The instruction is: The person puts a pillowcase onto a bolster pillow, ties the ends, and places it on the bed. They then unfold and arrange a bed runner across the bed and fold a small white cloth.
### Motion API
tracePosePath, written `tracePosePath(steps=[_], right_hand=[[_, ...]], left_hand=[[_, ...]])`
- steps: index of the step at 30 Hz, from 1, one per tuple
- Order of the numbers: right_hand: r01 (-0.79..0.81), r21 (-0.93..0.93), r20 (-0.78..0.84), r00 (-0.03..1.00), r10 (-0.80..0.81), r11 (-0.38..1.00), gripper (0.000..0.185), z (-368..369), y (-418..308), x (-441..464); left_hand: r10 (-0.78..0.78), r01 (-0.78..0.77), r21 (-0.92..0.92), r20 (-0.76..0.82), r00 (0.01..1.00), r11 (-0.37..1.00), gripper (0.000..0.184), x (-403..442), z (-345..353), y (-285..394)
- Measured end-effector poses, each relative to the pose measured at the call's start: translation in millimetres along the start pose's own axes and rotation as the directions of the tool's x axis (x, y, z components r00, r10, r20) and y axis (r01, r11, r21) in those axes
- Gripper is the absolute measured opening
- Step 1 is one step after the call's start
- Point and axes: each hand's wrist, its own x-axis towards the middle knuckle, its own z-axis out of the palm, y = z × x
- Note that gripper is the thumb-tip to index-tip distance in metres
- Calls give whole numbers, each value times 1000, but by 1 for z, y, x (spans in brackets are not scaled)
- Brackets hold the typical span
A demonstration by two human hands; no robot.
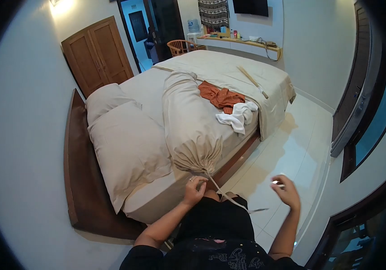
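Head view: two bare hands near the bolster's (pixel 186 117) gathered end.
The bolster lies on the bed (pixel 149 198), its cord (pixel 222 193) trailing off that end. The left hand (pixel 195 191), fingers bent, is just beside the end; the right hand (pixel 286 193), curled, is farther right of it. I cannot tell whether either grips anything. Pillows (pixel 130 139) lie left of the bolster.

A: Bolster (pixel 188 112) on the bed (pixel 152 102)?
B: Matt cloth; lightly creased along the body, ridged with gathers at one end. Cord (pixel 217 187) beside the bed: limp fabric, by its look.
A: Headboard (pixel 81 171), at the bed's head?
B: Dark wood, smooth, faint sheen.
A: Floor (pixel 308 135) beside the bed?
B: From where I stand: glossy tile, reflecting light.
A: And the wardrobe (pixel 94 56) past the bed?
B: Panelled wood, satin finish.
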Motion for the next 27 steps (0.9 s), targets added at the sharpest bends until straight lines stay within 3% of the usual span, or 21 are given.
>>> tracePosePath(steps=[1,2,4,6,8,9,10,11,12,13,14,15,16,19,22,26,27], right_hand=[[-2,42,128,992,-3,999,29,20,1,15],[-10,84,254,967,-12,996,31,43,2,28],[48,165,349,931,-103,985,36,99,4,50],[173,135,315,926,-207,976,37,154,10,62],[178,188,279,933,-227,966,37,204,27,73],[184,238,240,940,-242,954,37,216,21,74],[186,241,243,939,-245,952,37,222,16,74],[37,253,259,960,-105,967,30,225,12,74],[-111,260,274,961,37,959,25,225,7,75],[56,278,138,986,-97,959,27,229,9,74],[60,276,134,986,-101,959,27,229,9,70],[84,206,83,991,-103,975,27,222,-6,61],[104,133,32,993,-110,986,27,218,-13,57],[117,153,14,993,-121,981,25,216,-6,53],[127,191,-7,992,-128,973,23,220,12,53],[50,291,59,996,-70,955,18,222,26,62],[-4,380,79,996,-28,925,16,222,24,65]], left_hand=[[-240,234,-227,0,971,945,23,-5,4,9],[-462,437,-435,53,885,787,21,-8,9,15],[-516,451,-535,33,856,714,20,-8,26,2],[-568,451,-629,18,823,633,21,-5,35,-5],[-768,645,-675,178,615,359,25,9,35,-8],[-771,645,-674,175,612,360,25,12,35,-13],[-696,684,-593,268,666,426,27,14,34,-20],[-614,703,-509,366,699,497,29,17,34,-26],[-615,701,-510,363,701,498,29,17,37,-33],[-548,635,-567,345,762,526,30,16,43,-37],[-475,562,-621,322,819,547,32,15,49,-41],[-515,531,-599,220,828,599,31,18,53,-33],[-509,524,-603,217,833,601,31,19,56,-33],[-548,583,-566,255,796,583,27,30,55,-33],[-571,664,-673,419,706,326,26,36,51,-27],[-641,700,-626,389,662,343,22,30,35,-11],[-632,711,-642,431,644,287,20,26,32,-11]])
